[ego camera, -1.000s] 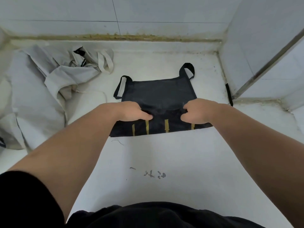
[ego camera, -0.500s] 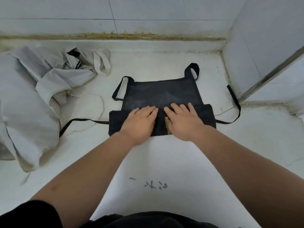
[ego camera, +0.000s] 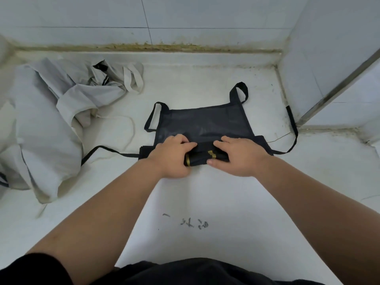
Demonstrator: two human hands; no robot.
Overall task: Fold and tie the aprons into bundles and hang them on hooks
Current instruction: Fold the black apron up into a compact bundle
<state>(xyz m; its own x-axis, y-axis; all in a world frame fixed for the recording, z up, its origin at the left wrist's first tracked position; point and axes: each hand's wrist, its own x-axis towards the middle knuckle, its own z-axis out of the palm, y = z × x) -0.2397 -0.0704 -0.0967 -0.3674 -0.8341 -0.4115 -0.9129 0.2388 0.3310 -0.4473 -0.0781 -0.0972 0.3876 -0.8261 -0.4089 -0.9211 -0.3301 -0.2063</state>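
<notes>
Far out from the left hand, a heap of pale grey aprons [ego camera: 47, 124] is cut off by the frame edge; its folds overlap, so how many lie in it cannot be told. One black waist tie [ego camera: 107, 151] trails from the heap's foot to the left hand [ego camera: 170, 155]. That hand's curled fingers grip the rolled near edge [ego camera: 202, 158] of the single black apron [ego camera: 203, 122], and it hides the roll's left end. Two gold marks show on the roll between the two hands; any others are covered. The right hand [ego camera: 238, 155], just beside the left, clasps the roll's other end, fingers over the top and thumb on the near side. Beyond both hands the apron lies flat on the white surface [ego camera: 205, 192]; it has two neck loops, a left loop [ego camera: 153, 118] and a right loop [ego camera: 239, 92]. Out from the right hand a second tie [ego camera: 293, 128] curves toward the wall corner. Nearer the body than the hands lie dark scribbles [ego camera: 193, 223], unreadable.
</notes>
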